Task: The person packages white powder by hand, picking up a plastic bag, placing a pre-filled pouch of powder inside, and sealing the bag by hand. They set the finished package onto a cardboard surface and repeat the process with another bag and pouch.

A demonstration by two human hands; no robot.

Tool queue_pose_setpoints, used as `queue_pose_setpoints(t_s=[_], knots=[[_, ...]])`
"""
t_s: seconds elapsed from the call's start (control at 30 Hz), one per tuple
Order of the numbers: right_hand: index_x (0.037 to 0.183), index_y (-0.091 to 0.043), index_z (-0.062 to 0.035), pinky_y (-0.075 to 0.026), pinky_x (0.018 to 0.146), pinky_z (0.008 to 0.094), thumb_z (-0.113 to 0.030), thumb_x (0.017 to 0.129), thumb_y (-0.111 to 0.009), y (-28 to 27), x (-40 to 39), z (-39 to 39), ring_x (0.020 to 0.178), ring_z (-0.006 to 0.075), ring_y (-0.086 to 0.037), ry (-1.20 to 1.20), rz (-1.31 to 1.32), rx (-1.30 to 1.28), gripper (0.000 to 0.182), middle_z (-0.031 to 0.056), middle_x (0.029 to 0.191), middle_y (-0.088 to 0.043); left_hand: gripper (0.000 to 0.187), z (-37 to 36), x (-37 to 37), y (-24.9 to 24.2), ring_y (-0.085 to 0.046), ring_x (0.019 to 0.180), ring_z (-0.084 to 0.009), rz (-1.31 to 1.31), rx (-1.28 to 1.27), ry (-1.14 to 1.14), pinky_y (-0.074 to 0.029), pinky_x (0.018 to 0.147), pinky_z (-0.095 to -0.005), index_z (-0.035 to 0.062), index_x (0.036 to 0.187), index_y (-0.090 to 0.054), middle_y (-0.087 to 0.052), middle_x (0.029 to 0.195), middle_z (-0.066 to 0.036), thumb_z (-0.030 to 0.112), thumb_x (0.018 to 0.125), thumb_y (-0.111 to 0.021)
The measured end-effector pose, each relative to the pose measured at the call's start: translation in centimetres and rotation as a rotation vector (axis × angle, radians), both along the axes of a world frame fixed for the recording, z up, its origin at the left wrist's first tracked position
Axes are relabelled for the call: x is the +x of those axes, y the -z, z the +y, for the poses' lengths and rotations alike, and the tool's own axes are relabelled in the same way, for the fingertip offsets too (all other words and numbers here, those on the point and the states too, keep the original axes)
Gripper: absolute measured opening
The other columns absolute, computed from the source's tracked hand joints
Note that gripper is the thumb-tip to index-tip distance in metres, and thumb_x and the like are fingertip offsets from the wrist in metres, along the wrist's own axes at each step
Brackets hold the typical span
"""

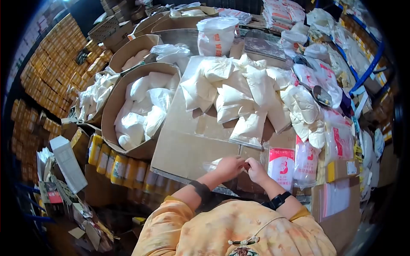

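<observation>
My left hand (229, 168) and my right hand (256, 171) meet near the front edge of the cardboard-covered table (188, 147). Their fingers are pinched together, close to touching; I cannot tell what is between them. A small piece of clear plastic (211, 165) shows beside my left hand. Beyond both hands lies a heap of filled bags of cream-coloured powder (235, 102), the nearest bag (249, 129) just ahead of my fingers. To the right of my right hand is a pack of plastic bags with a pink label (281, 166), and a second such pack (306, 164) lies alongside.
At left stands a large cardboard drum (112, 106) holding white plastic-wrapped bags (147, 106). Yellow-wrapped rolls (119, 168) line the table's left front. A white sack (217, 38) stands at the back. A small yellow-and-brown box (342, 170) sits at right, near a blue rack post (369, 68).
</observation>
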State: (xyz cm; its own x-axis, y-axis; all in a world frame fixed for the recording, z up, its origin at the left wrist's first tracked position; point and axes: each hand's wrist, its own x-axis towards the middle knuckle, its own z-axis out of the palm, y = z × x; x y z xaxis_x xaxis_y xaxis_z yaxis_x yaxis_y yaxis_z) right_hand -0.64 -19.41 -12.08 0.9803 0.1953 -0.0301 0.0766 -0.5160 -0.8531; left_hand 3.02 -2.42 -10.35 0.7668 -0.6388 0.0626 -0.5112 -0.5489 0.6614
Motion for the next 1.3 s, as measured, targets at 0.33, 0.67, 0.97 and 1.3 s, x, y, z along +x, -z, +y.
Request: queue_pose_setpoints(t_s=[0.33,0.67,0.97,1.3], knots=[[0.085,-0.052,-0.0011,-0.044,0.068,0.0352,-0.008,0.081,-0.052,-1.6,0.9,0.5,0.076,0.0308,-0.056,0.041,0.06,0.047,0.008,0.017,0.078,-0.056,0.006,8.3,0.3,-0.3,-0.055,0.075,-0.0319,0.01,0.1,-0.068,-0.044,0.062,-0.0425,0.0098,0.079,-0.054,-0.054,0.08,-0.009,0.016,0.078,-0.052],[0.084,-0.052,-0.0007,-0.044,0.068,0.0349,-0.007,0.081,-0.051,-1.8,1.1,0.9,0.076,0.0295,-0.056,0.03,0.076,-0.023,0.007,0.0172,0.078,-0.056,0.006,14.8,-1.3,0.3,-0.055,0.073,-0.0311,0.022,0.101,-0.162,-0.045,0.059,-0.0415,0.0097,0.079,-0.054,-0.053,0.078,-0.009,0.015,0.08,-0.052],[0.101,-0.046,-0.0043,-0.047,0.066,0.0245,-0.003,0.081,-0.049,2.5,1.0,-2.0,0.081,0.0133,-0.055,0.214,0.316,0.37,0.02,0.0052,0.092,-0.052,0.025,18.3,-1.1,5.1,-0.055,0.09,-0.0334,0.339,0.239,-0.228,-0.045,0.075,-0.0415,0.0098,0.097,-0.054,-0.056,0.099,-0.012,0.018,0.074,-0.06],[0.123,-0.047,-0.0063,-0.036,0.096,0.0338,-0.019,0.073,-0.072,17.5,0.5,0.0,0.109,0.019,-0.047,-0.231,0.566,-0.043,0.058,0.0097,0.12,-0.052,0.067,9.8,1.6,12.0,-0.05,0.109,-0.0253,0.726,-0.542,0.086,-0.038,0.093,-0.0348,0.0071,0.126,-0.04,-0.053,0.119,-0.012,0.026,0.07,-0.071]])
